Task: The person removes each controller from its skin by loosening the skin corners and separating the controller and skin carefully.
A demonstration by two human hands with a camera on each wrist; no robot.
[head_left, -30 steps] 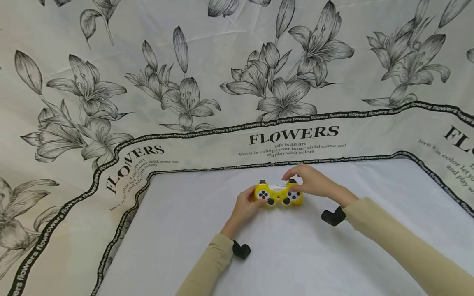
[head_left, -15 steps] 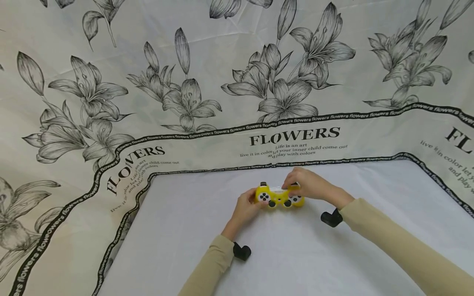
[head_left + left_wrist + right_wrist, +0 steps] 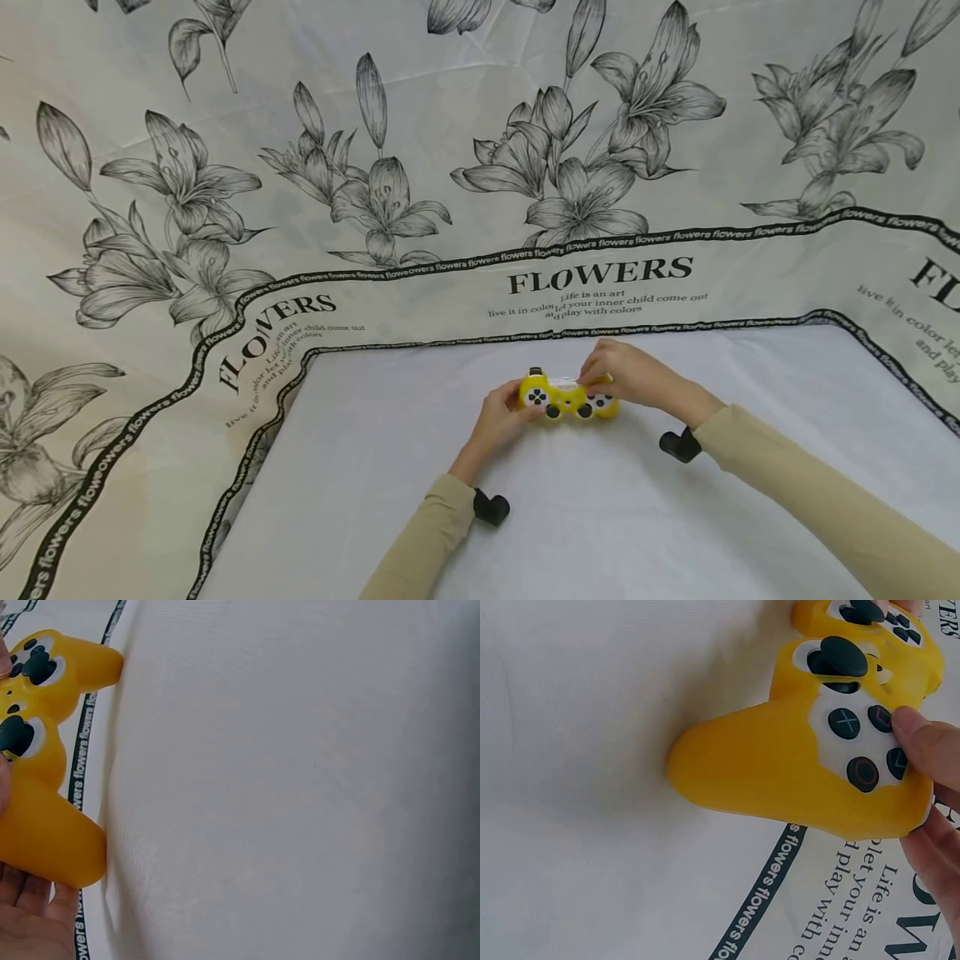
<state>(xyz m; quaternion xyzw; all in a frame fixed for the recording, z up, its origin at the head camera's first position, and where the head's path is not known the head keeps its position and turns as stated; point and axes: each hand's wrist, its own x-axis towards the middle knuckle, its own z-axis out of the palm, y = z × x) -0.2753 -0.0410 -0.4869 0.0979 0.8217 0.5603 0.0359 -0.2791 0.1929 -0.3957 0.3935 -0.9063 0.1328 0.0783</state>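
A yellow game controller (image 3: 558, 398) with black thumbsticks and round black buttons is held up over the far part of the white cloth, its button face toward me. My left hand (image 3: 497, 421) grips its left end, thumb on the front, fingers behind and under the grip in the left wrist view. At the upper right corner, my right hand (image 3: 630, 373) pinches the controller. The right wrist view shows the right thumb (image 3: 930, 746) at the edge of the button cluster, with fingers behind the shoulder. The right shoulder button is hidden by these fingers in the head view.
White cloth (image 3: 390, 467) covers the table, bordered by a black band with "flowers" lettering. Behind it rises a cloth printed with lilies (image 3: 577, 200). A black wrist mount (image 3: 491, 506) sits at the left cuff, another black mount (image 3: 680, 445) at the right.
The right hand's raised fingers have come down onto the controller's upper right corner and now cover its shoulder button. The left hand keeps its grip, and the controller has barely shifted.
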